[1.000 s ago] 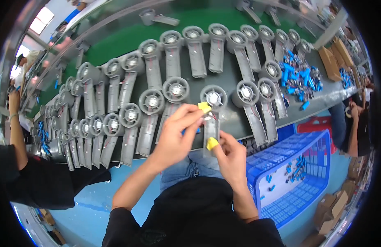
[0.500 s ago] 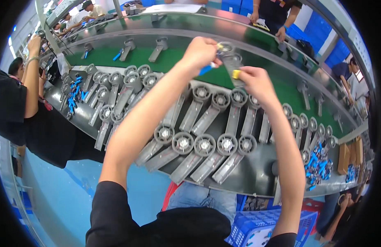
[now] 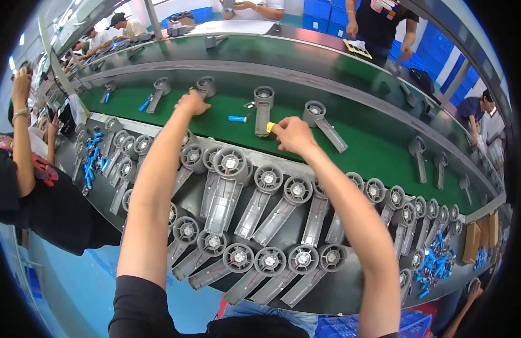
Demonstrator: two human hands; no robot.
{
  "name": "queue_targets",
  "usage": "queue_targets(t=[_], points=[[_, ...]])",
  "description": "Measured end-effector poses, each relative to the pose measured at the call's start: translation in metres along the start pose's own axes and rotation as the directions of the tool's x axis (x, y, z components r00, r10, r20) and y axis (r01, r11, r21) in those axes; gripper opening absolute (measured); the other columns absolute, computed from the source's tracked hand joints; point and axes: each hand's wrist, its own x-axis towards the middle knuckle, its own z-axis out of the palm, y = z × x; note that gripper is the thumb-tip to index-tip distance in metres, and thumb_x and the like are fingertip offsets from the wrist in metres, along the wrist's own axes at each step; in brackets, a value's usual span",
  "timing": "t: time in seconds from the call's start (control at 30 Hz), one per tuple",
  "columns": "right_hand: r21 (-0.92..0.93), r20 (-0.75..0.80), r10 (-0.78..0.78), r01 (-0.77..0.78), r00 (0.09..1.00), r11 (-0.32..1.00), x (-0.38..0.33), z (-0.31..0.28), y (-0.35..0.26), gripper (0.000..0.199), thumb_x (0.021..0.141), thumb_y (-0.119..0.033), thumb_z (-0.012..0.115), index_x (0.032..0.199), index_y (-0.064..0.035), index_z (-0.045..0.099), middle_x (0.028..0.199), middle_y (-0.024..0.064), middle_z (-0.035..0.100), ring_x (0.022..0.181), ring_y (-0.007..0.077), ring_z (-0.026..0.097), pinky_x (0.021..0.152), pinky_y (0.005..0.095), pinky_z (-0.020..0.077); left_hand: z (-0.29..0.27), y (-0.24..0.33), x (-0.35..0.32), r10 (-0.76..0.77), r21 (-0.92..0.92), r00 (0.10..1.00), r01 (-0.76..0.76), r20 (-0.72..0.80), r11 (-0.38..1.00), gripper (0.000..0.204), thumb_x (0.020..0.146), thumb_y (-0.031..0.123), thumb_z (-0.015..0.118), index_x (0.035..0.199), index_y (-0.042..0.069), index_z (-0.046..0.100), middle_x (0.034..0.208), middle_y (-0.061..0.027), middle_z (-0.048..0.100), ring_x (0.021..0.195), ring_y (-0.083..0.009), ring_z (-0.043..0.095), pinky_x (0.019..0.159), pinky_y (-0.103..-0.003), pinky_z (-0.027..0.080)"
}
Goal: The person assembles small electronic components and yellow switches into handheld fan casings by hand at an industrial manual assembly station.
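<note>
Grey fan housing: the one (image 3: 263, 110) nearest your right hand lies on the green conveyor belt (image 3: 378, 155), round head away from you, handle pointing back toward you.
Right hand: your right hand (image 3: 294, 135) rests at the near end of that handle, fingers curled shut, with a small yellow piece (image 3: 269, 127) at the fingertips; you cannot tell whether the fingers also grip the handle.
Blue cell: a small blue cylinder (image 3: 236, 119) lies on the belt just left of the housing, apart from it.
Left hand: your left hand (image 3: 191, 103) is stretched farther out over the belt, fingers bent, just beside another grey housing (image 3: 205, 87); how far the fingers are closed, and whether they hold anything, cannot be told.
Other belt pieces: one more housing (image 3: 322, 121) lies tilted just right of your right hand.
Near tray: rows of matching grey housings (image 3: 255, 208) lie side by side under your forearms.
Far right: loose blue cells (image 3: 435, 259) lie heaped at the tray's end.
Surroundings: other people stand along the line's far side and at your left.
</note>
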Motion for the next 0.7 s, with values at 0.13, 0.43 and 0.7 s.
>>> queue_targets(t=[0.13,0.43,0.7], points=[[-0.17,0.028,-0.115,0.118,0.993,0.978,-0.071,-0.092,0.017,0.042,0.087,-0.028,0.062,0.116,0.0015,0.066,0.085,0.0109,0.071,0.064,0.0163,0.069,0.063,0.0312,0.0534,0.023,-0.013,0.027,0.103,0.001,0.991,-0.103,-0.088,0.995,0.045,0.088,0.015,0.045,0.128,-0.006,0.043,0.119,-0.0323,0.059,0.112,-0.048,0.058,0.094,-0.054,0.048],[-0.063,-0.526,0.127,-0.187,0.841,0.98,-0.326,-0.273,0.12,0.032,0.088,-0.013,0.053,0.114,0.0015,0.065,0.09,0.0047,0.069,0.064,0.008,0.059,0.062,0.0242,0.0488,-0.088,-0.036,-0.107,0.41,-0.322,0.785,-0.581,-0.465,0.747,0.043,0.103,0.026,0.046,0.138,0.0,0.05,0.134,-0.0178,0.058,0.131,-0.0278,0.05,0.108,-0.033,0.035],[-0.276,-0.608,0.208,-0.45,0.766,0.85,-0.446,-0.253,0.221,0.024,0.084,-0.014,0.061,0.101,0.0001,0.071,0.088,0.0154,0.07,0.077,0.0239,0.067,0.072,0.0353,0.052,-0.092,0.055,-0.424,0.68,-0.274,0.61,-0.792,-0.407,0.546,0.033,0.094,0.003,0.056,0.127,0.003,0.06,0.121,-0.0198,0.061,0.114,-0.0354,0.058,0.097,-0.038,0.043]])
